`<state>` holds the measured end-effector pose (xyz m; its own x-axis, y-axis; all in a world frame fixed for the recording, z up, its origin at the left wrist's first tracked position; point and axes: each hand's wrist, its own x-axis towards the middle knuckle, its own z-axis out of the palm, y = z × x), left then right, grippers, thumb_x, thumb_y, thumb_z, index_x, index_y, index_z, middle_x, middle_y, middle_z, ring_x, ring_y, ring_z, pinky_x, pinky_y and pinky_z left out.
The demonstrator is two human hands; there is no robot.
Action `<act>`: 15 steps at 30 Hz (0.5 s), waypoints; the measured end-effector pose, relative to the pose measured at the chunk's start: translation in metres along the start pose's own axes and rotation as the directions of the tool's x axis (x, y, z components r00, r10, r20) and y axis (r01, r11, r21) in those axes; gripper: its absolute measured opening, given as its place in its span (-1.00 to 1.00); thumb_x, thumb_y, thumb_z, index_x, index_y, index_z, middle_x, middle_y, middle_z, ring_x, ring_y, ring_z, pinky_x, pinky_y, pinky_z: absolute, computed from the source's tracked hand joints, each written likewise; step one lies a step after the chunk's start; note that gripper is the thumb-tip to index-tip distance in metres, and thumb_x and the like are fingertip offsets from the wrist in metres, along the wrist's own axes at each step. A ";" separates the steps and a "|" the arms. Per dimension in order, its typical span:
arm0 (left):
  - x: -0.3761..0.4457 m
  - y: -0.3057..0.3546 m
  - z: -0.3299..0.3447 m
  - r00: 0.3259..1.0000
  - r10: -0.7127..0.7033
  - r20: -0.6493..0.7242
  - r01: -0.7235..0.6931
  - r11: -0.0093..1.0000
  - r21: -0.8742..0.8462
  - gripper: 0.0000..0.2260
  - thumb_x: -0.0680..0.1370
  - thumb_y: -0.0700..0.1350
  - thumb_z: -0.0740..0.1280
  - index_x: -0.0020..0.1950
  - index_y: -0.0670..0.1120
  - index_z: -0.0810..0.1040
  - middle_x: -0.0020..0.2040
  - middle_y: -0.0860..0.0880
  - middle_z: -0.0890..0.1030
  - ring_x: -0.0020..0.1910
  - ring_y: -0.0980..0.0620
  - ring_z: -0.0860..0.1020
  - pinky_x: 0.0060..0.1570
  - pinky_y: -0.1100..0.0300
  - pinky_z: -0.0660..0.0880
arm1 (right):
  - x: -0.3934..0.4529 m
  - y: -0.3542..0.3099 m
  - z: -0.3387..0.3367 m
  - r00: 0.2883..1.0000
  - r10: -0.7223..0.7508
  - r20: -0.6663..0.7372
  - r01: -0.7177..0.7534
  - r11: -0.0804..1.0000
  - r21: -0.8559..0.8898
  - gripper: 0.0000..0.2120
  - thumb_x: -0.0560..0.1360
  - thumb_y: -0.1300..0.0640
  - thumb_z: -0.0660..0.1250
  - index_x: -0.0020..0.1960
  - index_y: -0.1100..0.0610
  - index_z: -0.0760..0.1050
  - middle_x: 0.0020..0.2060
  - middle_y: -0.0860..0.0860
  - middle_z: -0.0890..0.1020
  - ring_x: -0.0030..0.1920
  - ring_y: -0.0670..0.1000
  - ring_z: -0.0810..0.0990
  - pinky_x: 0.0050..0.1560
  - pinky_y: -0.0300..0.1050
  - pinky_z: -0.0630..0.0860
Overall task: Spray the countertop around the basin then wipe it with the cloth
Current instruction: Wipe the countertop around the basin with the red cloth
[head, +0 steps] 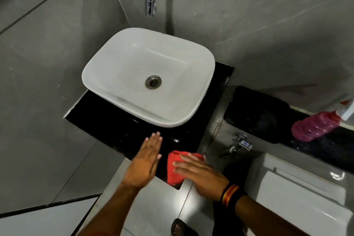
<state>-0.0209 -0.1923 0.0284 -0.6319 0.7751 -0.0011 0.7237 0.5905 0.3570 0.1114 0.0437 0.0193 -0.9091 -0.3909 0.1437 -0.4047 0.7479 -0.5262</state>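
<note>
black worktop near basin | right hand grip flat on red cloth, left hand wide, empty | wiping underway, far side left

Both forearms reach up from the bottom edge toward the basin, the landmark here. The left hand is flat and open, fingers straight and together, pointing at the basin's near rim; its fingertips lie just short of that rim, over the black counter. The right hand sits nearer the body and to the right of the left hand, palm down, fingers spread slightly and angled left, pressing flat on a red cloth. The right wrist wears a striped band. The two hands are apart, not touching.
</note>
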 end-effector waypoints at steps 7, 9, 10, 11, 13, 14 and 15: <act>0.031 0.040 0.009 0.997 0.077 -0.021 -0.078 0.995 -0.058 -0.50 0.74 -0.10 0.08 0.66 -0.25 0.21 0.70 -0.17 0.20 0.70 -0.12 0.15 0.68 -0.03 0.05 | 0.027 0.080 -0.060 0.924 0.342 -0.173 -0.328 0.939 0.104 -0.21 0.34 0.69 0.12 0.48 0.20 0.48 0.52 0.09 0.44 0.62 0.06 0.16 0.68 0.04 -0.06; 0.043 0.049 0.009 0.995 0.099 -0.012 -0.099 0.993 -0.067 -0.50 0.74 -0.09 0.07 0.67 -0.23 0.18 0.71 -0.15 0.17 0.71 -0.08 0.12 0.69 0.00 0.02 | 0.037 0.103 -0.076 0.898 0.398 -0.186 -0.374 0.915 0.150 -0.29 0.43 0.68 0.10 0.48 0.23 0.46 0.53 0.14 0.42 0.62 0.19 0.18 0.65 0.23 0.03; 0.049 0.055 0.010 0.995 0.103 -0.009 -0.104 0.992 -0.071 -0.50 0.75 -0.09 0.07 0.68 -0.22 0.17 0.71 -0.15 0.16 0.71 -0.06 0.10 0.69 0.02 0.01 | 0.040 0.115 -0.084 0.889 0.414 -0.196 -0.386 0.907 0.166 -0.33 0.48 0.65 0.09 0.48 0.24 0.46 0.53 0.15 0.42 0.62 0.21 0.19 0.64 0.25 0.05; 0.056 0.060 0.013 0.994 0.106 -0.009 -0.106 0.992 -0.073 -0.50 0.75 -0.09 0.07 0.68 -0.22 0.16 0.71 -0.14 0.16 0.72 -0.05 0.08 0.69 0.04 -0.01 | 0.044 0.128 -0.092 0.881 0.427 -0.204 -0.395 0.901 0.178 -0.38 0.51 0.63 0.09 0.48 0.25 0.45 0.53 0.16 0.42 0.62 0.21 0.19 0.65 0.24 0.05; 0.065 0.069 0.019 0.996 0.091 -0.009 -0.092 0.992 -0.092 -0.50 0.75 -0.09 0.07 0.68 -0.22 0.16 0.72 -0.13 0.14 0.72 -0.03 0.06 0.69 0.05 -0.01 | 0.053 0.152 -0.105 0.865 0.456 -0.209 -0.417 0.886 0.206 -0.43 0.56 0.59 0.08 0.48 0.26 0.45 0.53 0.18 0.40 0.62 0.21 0.17 0.65 0.15 0.01; 0.070 0.072 0.023 0.997 0.079 -0.003 -0.079 0.991 -0.106 -0.50 0.75 -0.09 0.06 0.68 -0.22 0.16 0.72 -0.13 0.14 0.72 -0.03 0.07 0.69 0.04 -0.01 | 0.058 0.166 -0.111 0.855 0.473 -0.211 -0.431 0.876 0.216 -0.46 0.57 0.57 0.09 0.47 0.27 0.45 0.53 0.20 0.40 0.63 0.23 0.17 0.65 0.09 0.00; 0.069 0.073 0.026 0.998 0.064 -0.001 -0.064 0.992 -0.111 -0.50 0.74 -0.09 0.06 0.68 -0.21 0.16 0.72 -0.12 0.13 0.72 -0.03 0.07 0.69 0.04 -0.01 | 0.065 0.175 -0.117 0.850 0.480 -0.217 -0.437 0.872 0.219 -0.49 0.58 0.56 0.11 0.46 0.29 0.46 0.53 0.22 0.40 0.62 0.25 0.18 0.63 0.05 0.02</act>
<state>-0.0045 -0.0900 0.0296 -0.5846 0.8110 0.0225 0.7271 0.5114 0.4579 -0.0301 0.2119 0.0341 -0.9884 0.1432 0.0510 0.0659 0.7056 -0.7055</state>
